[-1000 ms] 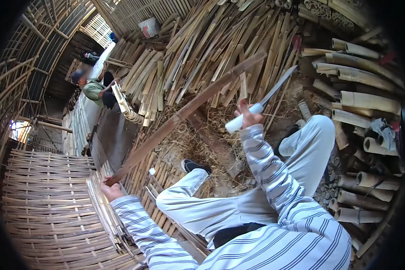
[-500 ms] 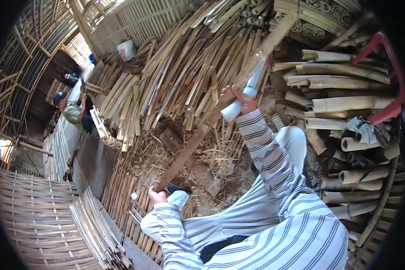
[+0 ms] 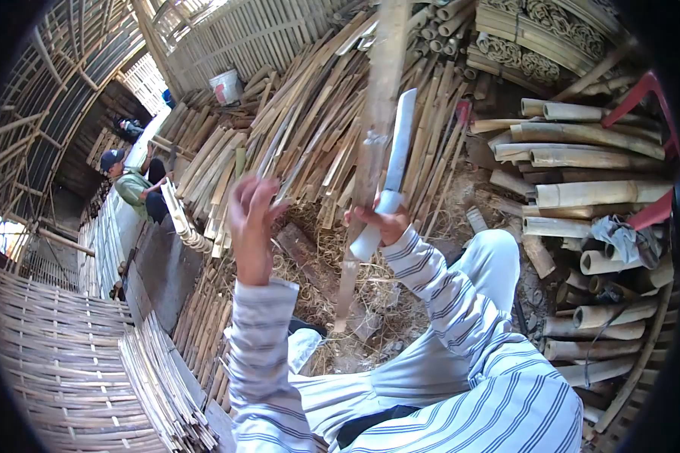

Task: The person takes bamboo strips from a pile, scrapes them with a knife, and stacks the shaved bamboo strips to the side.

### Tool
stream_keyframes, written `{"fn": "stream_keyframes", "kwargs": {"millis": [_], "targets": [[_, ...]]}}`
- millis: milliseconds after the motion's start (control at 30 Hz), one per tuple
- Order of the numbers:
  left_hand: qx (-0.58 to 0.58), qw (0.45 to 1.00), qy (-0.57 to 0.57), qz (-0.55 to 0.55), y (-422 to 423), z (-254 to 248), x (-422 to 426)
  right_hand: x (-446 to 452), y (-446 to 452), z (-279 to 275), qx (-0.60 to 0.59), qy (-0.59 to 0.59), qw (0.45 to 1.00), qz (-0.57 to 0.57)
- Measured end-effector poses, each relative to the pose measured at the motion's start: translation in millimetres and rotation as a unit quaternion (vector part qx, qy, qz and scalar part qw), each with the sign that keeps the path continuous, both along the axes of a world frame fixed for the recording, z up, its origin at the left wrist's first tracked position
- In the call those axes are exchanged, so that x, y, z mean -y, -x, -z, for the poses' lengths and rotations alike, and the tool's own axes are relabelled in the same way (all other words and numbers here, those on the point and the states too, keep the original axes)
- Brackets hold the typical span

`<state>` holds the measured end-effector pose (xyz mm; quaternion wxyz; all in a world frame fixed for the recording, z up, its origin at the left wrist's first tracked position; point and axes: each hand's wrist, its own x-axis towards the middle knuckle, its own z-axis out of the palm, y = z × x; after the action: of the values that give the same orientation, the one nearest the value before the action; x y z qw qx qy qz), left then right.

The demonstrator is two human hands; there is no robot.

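Currently, one grip carries two things: the right hand [image 3: 391, 224] has its fingers wrapped round the white handle [image 3: 366, 246] of a knife [image 3: 401, 137], with a long bamboo slat [image 3: 383, 83] pinched alongside. Blade points up and away from those fingers, just beside the slat; the slat runs past them both ways, its lower end below them, over pale shavings [image 3: 393, 293]. Left hand [image 3: 254, 226]: raised, to the left of the right-hand fingers and apart from the slat, fingers spread and part curled, nothing seen in them. Motion blur there, so the exact curl is uncertain.

Handling notes (judgement): the shared grip looks the weak point. Better to seat the handle deep in the palm and let thumb and fingertips alone steady the slat, so it can swing without dragging the blade. Left fingers are best brought to the slat below the knife, from the handle end, never across the blade. A slat this long will likely tip unless pinched near its balance.

Labels: bucket [image 3: 225, 87], far beyond the left fingertips, bears a reddish patch; no legible lettering. None readable on handle or blade.
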<state>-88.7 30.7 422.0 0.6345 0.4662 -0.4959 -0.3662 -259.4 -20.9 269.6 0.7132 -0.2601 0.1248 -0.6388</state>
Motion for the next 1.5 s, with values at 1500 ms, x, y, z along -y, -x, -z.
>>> {"fn": "stream_keyframes", "kwargs": {"millis": [1500], "targets": [[0.152,0.941,0.218,-0.208,-89,-165,-57,-137,32,-98,-0.475,0.284,0.832,-0.050]]}}
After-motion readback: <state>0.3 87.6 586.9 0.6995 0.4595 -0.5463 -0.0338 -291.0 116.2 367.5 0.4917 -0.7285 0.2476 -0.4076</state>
